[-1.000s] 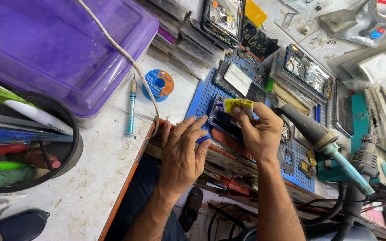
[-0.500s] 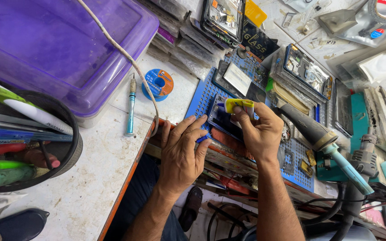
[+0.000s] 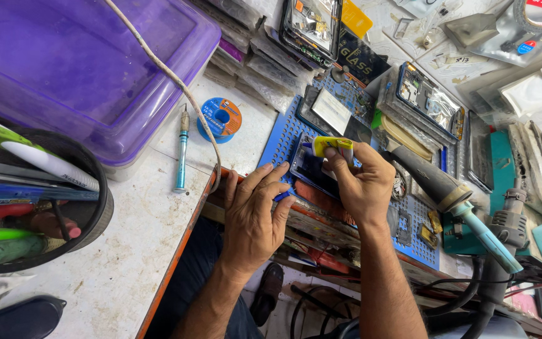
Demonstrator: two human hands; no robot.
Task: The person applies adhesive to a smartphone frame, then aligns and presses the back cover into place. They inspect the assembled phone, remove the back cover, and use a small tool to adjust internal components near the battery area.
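Observation:
A dark phone (image 3: pixel 313 171) lies on a blue perforated mat (image 3: pixel 286 132) at the bench's front edge. My left hand (image 3: pixel 255 216) rests flat beside it, fingers spread, fingertips touching the phone's near left edge. My right hand (image 3: pixel 362 185) pinches a small yellow flat tool (image 3: pixel 332 147) and presses it against the phone's upper part.
A purple plastic box (image 3: pixel 83 69) sits at the upper left, with a white cable (image 3: pixel 177 81) running over it. A black cup of pens and tools (image 3: pixel 32 201) stands at left. A teal screwdriver (image 3: pixel 182 150), a blue solder spool (image 3: pixel 221 119), several phone parts and a hot-air handle (image 3: pixel 453 201) lie around.

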